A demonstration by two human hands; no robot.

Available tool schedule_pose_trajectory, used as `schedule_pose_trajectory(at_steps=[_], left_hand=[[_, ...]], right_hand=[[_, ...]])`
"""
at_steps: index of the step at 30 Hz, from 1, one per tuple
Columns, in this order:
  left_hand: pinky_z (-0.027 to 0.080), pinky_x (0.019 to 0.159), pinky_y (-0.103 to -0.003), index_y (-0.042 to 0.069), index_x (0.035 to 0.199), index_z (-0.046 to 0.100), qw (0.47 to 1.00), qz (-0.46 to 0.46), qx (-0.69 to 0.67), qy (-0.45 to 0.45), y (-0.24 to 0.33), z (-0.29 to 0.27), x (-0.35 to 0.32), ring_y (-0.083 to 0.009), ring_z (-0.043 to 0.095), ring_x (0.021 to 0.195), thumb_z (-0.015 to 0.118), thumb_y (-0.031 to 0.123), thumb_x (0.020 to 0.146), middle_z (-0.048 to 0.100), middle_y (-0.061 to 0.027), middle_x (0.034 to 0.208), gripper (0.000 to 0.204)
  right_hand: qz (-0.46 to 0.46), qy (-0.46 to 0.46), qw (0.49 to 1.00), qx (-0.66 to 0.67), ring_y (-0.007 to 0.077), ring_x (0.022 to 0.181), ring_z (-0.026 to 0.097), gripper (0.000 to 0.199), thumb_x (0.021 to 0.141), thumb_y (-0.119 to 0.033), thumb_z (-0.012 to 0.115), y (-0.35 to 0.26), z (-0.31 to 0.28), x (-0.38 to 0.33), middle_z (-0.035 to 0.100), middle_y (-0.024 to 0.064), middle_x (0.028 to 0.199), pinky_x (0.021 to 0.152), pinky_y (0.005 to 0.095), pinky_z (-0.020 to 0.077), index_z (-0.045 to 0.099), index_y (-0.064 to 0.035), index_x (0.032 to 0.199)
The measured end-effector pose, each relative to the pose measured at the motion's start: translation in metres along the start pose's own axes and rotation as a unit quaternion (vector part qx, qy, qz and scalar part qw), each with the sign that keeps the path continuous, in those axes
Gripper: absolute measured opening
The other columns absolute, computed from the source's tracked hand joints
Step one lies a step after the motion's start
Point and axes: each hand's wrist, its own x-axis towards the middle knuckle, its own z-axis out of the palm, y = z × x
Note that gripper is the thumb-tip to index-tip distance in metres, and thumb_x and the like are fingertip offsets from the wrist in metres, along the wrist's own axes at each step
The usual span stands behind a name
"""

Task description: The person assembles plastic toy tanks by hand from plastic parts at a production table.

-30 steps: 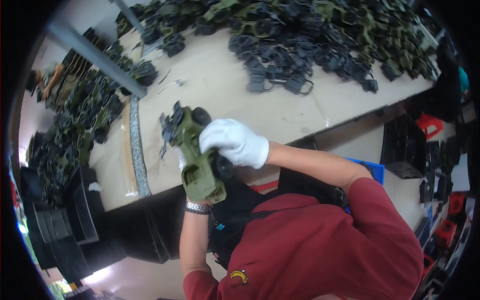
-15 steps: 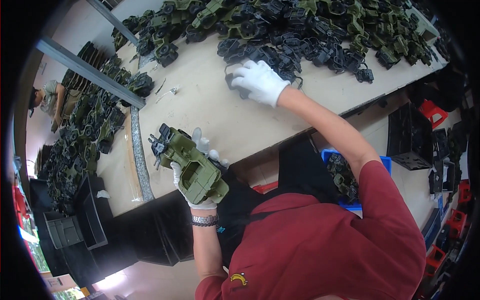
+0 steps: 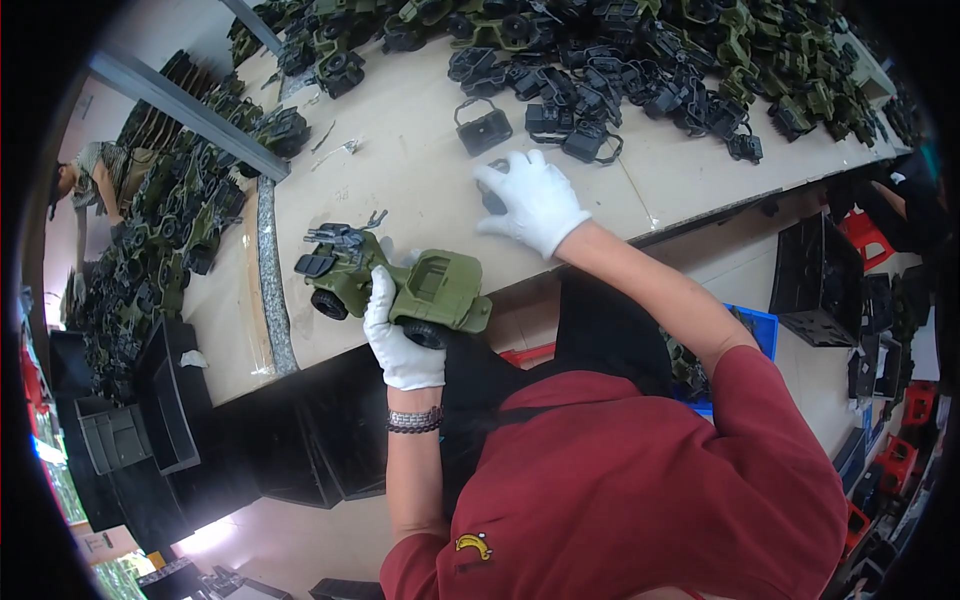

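In my gloved left hand (image 3: 403, 345) is an olive-green toy vehicle (image 3: 445, 290), held over the table's near edge. It has a hollow rear bed, black wheels and dark handlebar-like parts at its front, and my fingers close round its middle. My gloved right hand (image 3: 540, 205) is low over the table, its fingers curled on a small black part (image 3: 491, 190) that they mostly hide. Just beyond it, a black box-shaped part with a looped strap (image 3: 484, 131) lies apart from the pile of similar black parts (image 3: 590, 100).
Green toy vehicles (image 3: 740, 50) are heaped along the table's far side. A grey metal post (image 3: 190, 115) rises at the left, where a person (image 3: 100, 180) stands by another heap. Black bins (image 3: 170, 410) sit at the lower left; a blue crate (image 3: 752, 325) stands below the table.
The toy vehicle has turned in my left hand, its bed swinging to the right. My right hand has drawn nearer with the black part, away from the pile.
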Motion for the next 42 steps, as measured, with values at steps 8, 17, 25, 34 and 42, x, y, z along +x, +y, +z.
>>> schedule_pose_trajectory(at_steps=[8,17,25,34,42], left_hand=[[0.057,0.085,-0.036,0.000,0.117,0.063,0.989,0.087,0.097,0.075,-0.003,-0.002,-0.004,-0.0198,0.067,0.097,0.066,0.024,0.097,0.067,-0.0085,0.108,0.031],[0.055,0.085,-0.033,-0.001,0.117,0.063,0.979,0.118,0.153,0.064,-0.005,0.013,-0.013,-0.0186,0.066,0.097,0.063,0.023,0.099,0.067,-0.0091,0.108,0.030],[0.055,0.085,-0.031,-0.001,0.126,0.057,0.962,0.166,0.216,0.020,0.000,0.022,-0.028,-0.0183,0.065,0.099,0.062,0.015,0.099,0.065,-0.0093,0.115,0.032],[0.051,0.096,-0.042,0.004,0.125,0.059,0.998,0.035,-0.023,-0.045,0.011,0.061,-0.027,-0.0264,0.063,0.110,0.050,0.045,0.103,0.065,-0.0119,0.118,0.048],[0.048,0.098,-0.037,0.008,0.130,0.057,0.992,-0.001,-0.118,-0.041,0.002,0.063,-0.038,-0.0239,0.058,0.116,0.054,0.039,0.102,0.061,-0.0106,0.125,0.042]], right_hand=[[-0.162,-0.015,0.883,0.441,0.0249,0.114,0.060,0.062,0.076,-0.019,0.073,-0.027,-0.040,-0.032,0.058,0.0139,0.128,0.098,0.0365,0.0500,0.058,-0.0078,0.135],[-0.205,-0.031,0.868,0.452,0.0337,0.125,0.055,0.061,0.085,-0.044,0.067,-0.035,-0.031,-0.043,0.053,0.0167,0.141,0.104,0.0406,0.0445,0.059,-0.0093,0.135],[-0.290,0.012,0.840,0.458,0.0402,0.130,0.048,0.058,0.079,-0.019,0.068,-0.035,-0.027,-0.050,0.050,0.0193,0.146,0.110,0.0479,0.0388,0.059,-0.0082,0.135],[-0.314,0.133,0.860,0.379,0.0504,0.130,0.043,0.100,0.072,-0.067,0.071,-0.050,-0.066,-0.035,0.039,0.0302,0.149,0.107,0.0518,0.0380,0.046,-0.0032,0.145],[-0.264,0.358,0.837,0.320,0.0331,0.097,0.057,0.065,0.064,-0.041,0.083,-0.086,-0.063,-0.022,0.060,0.0126,0.120,0.085,0.0437,0.0475,0.059,-0.0088,0.114]])
